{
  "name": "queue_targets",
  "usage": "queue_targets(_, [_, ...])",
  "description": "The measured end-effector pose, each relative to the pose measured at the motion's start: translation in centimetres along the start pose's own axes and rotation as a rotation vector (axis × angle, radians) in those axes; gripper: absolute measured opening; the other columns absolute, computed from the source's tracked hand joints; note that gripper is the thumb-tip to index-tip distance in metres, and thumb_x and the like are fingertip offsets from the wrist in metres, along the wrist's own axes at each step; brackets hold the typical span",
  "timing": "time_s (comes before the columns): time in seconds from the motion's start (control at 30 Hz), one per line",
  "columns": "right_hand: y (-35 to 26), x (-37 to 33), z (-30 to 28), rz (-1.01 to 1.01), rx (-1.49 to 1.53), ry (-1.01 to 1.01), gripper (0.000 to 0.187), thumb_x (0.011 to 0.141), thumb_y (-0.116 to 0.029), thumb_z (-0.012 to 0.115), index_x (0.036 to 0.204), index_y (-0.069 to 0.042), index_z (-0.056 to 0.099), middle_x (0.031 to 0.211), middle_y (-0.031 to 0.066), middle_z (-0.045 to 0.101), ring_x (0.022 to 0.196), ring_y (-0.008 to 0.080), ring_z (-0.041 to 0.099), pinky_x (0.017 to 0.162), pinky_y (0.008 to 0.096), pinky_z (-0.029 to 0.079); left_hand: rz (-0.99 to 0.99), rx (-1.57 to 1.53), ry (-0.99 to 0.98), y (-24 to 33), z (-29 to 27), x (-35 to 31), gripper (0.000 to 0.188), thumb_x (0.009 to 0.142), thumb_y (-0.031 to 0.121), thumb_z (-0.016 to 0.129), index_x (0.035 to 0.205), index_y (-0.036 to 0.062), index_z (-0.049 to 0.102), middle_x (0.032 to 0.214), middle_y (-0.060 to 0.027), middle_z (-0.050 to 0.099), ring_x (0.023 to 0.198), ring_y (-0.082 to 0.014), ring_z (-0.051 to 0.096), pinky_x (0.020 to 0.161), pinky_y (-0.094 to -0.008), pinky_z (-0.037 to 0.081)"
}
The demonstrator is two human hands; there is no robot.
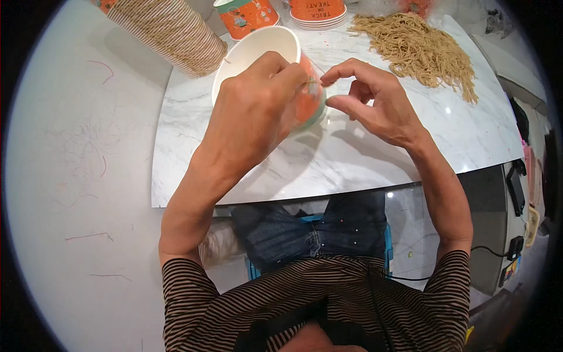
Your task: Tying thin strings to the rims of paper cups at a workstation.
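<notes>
A paper bucket point(258, 47), white inside with an orange and green outside, stands tilted on the table before me. My left hand point(258, 100) lies across its near side with the fingers curled closed, apparently pinching a thin tan cord point(312, 82) at the bucket's wall. Most of those fingertips are hidden behind the hand. On the bucket's other side is my right hand point(375, 97), its thumb and index finger apart and their tips close to the cord and wall. Its remaining fingers are curled.
A long stack of nested buckets point(170, 38) leans at the far left. Two more orange stacks, one green-topped point(246, 17) and one with white rims point(318, 14), stand at the back. A heap of tan cords point(416, 50) covers the back right of the marbled table point(375, 170).
</notes>
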State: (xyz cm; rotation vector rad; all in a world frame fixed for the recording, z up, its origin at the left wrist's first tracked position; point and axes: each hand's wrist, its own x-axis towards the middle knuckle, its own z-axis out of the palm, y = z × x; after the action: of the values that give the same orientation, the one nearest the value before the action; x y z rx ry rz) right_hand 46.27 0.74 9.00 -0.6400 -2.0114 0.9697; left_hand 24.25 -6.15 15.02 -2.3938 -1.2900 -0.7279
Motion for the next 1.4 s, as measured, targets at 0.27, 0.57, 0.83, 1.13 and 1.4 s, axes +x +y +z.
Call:
queue_targets(0.27, [0.8,1.5,1.2,-0.167,-0.006,0.1,0.012,0.093,-0.012,0.076,0.096,0.0,0.075,0.08,0.0024,0.07,0.063,0.0077,0.053,0.058,0.0264,0.043,-0.037,-0.158,0.002,0.0,-0.4,0.2,0.01,0.084,0.0,0.074,0.093,0.0046,0.071,0.087,-0.0079,0.068,0.072,-0.0262,0.068,0.062,-0.0357,0.054])
queue_targets(0.57, [0.8,1.6,1.9,0.046,0.129,0.05,0.016,0.097,-0.012,0.068,0.097,0.003,0.073,0.075,0.0014,0.068,0.067,0.0063,0.055,0.061,0.026,0.044,-0.106,-0.191,-0.095,-0.8,-0.5,-0.3,0.023,0.086,0.0,0.075,0.107,0.0058,0.069,0.09,-0.0085,0.072,0.079,-0.0247,0.072,0.068,-0.0332,0.06])
queue_targets(0.83, [0.9,1.9,1.9,0.159,0.269,0.029,0.024,0.096,-0.02,0.068,0.092,0.002,0.076,0.076,-0.001,0.068,0.072,0.004,0.057,0.064,0.0229,0.044,-0.426,-0.549,-0.119,-0.2,-0.7,-0.5,0.03,0.092,-0.005,0.072,0.121,-0.0018,0.065,0.101,-0.0114,0.075,0.1,-0.0161,0.074,0.086,-0.0297,0.062])
queue_targets(1.13, [0.1,1.7,2.6,0.276,0.346,0.045,0.031,0.094,-0.029,0.077,0.082,-0.001,0.078,0.072,-0.0012,0.068,0.069,0.004,0.057,0.064,0.0218,0.044,-0.408,-0.681,-0.056,-0.3,0.1,-0.9,0.024,0.093,-0.003,0.073,0.116,-0.0049,0.067,0.106,-0.0101,0.075,0.101,-0.0165,0.074,0.091,-0.028,0.06])
queue_targets(1.4, [0.6,1.4,3.1,0.294,0.352,0.04,0.034,0.095,-0.031,0.078,0.079,-0.001,0.077,0.07,-0.0022,0.067,0.067,0.0029,0.054,0.059,0.0216,0.041,-0.406,-0.667,0.068,0.3,0.6,-0.8,0.015,0.088,-0.001,0.075,0.101,-0.0026,0.068,0.095,-0.0121,0.076,0.09,-0.0219,0.078,0.082,-0.0326,0.064])
